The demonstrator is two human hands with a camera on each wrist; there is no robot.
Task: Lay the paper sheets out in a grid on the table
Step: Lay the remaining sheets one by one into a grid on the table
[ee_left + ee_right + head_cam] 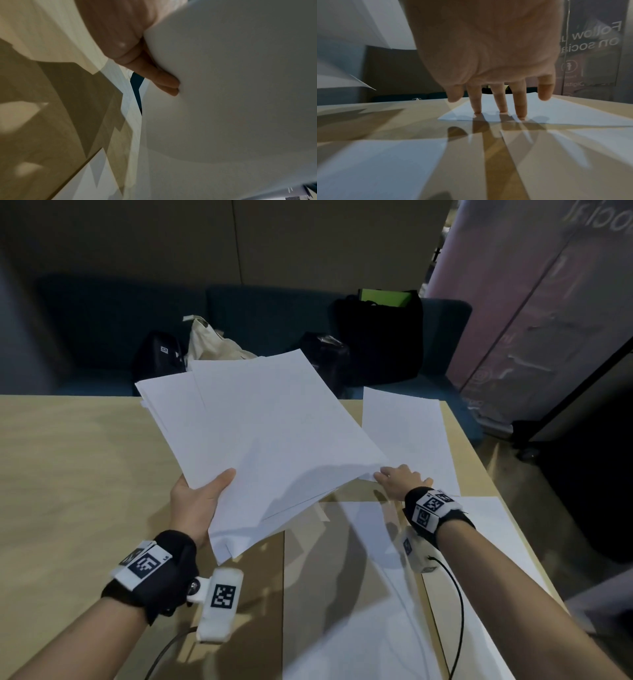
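Left grip: the left hand (198,501) is closed on a fanned stack of paper sheets (267,433), thumb laid on top near the lower left edge. In the left wrist view the fingers (164,79) are seen pressed against the underside of the stack (231,94).

Stack: it is held above the bench (68,474), tilted, and spreads away from the grip toward the far side; several loose corners are seen below the thumb.

Right grip: the right hand (400,479) is spread wide and nothing is held. In the right wrist view three straight fingertips (520,115) are pressed down on the near edge of a far sheet (565,113) lying flat on the bench (393,128).

Far sheet: it is seen just beyond the right hand (488,47), at the far right corner of the bench, partly covered on the left by the held stack in the head view (407,433).

Near sheets: one sheet (507,542) is laid under the right wrist, and another (370,628) lies closer to the person.

Behind the bench: a dark blue sofa (102,313) is seen, with black bags (380,340) and a cream cloth bag (212,340) on it.
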